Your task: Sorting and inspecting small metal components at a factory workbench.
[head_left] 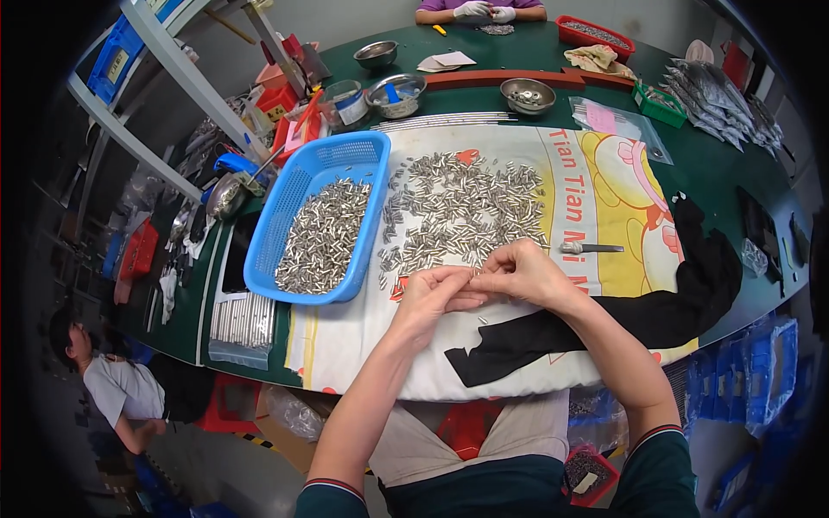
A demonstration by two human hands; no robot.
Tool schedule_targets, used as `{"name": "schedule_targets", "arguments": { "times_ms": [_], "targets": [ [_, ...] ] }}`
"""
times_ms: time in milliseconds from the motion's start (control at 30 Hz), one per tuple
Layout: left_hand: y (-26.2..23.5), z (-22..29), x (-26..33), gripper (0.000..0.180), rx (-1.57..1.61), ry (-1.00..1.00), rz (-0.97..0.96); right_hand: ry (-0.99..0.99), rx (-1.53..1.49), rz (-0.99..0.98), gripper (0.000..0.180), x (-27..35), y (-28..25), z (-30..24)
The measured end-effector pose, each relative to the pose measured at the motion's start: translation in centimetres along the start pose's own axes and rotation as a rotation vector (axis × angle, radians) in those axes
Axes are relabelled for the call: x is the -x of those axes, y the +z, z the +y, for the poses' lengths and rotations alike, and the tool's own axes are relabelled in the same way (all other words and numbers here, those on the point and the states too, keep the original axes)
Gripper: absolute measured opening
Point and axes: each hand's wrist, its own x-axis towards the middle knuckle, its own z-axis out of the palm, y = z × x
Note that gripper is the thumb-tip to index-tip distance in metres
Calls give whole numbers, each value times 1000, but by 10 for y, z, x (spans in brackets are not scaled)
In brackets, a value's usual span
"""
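Observation:
My left hand (429,300) and my right hand (523,274) meet fingertip to fingertip over the near edge of a spread of small silvery metal pins (471,203). Both are closed in a pinch; whatever sits between the fingertips is too small and covered to make out. The pins lie loose on a printed cloth (345,354). A lone pin (483,320) rests just below my hands. To the left stands a blue plastic basket (259,250), partly filled with the same kind of pins. A dark-handled tool (593,248) lies right of the spread.
A black cloth sleeve (622,315) curves along the right side. Metal bowls (528,95) and a bundle of thin rods (445,121) lie beyond the cloth. More rods in a bag (243,321) lie left. Across the table, a person's gloved hands (472,9) work; another person (125,388) sits left.

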Motion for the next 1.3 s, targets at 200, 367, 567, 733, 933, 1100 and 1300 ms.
{"name": "schedule_targets", "arguments": {
  "times_ms": [200,367,567,733,933,1100,1300],
  "targets": [
    [-3,1,1,26,-19,-22,-17,69,-172,-71,27,1,0,-3],
    [-2,2,2,27,-36,-39,-36,72,-133,-49,28,0,3,0],
    [-1,4,2,25,5,-71,-41,92,-111,-19,29,0,4,0],
    [-4,2,0,26,38,-94,-58,117,-94,-5,32,0,5,-2],
    [-4,5,2,28,93,-111,-95,9,13,67,31,-2,9,5],
    [-7,2,1,29,161,-106,-106,-89,50,172,24,-4,12,7],
    [-8,4,0,30,241,-139,-145,-149,17,189,21,-6,13,11]
  ]
}}
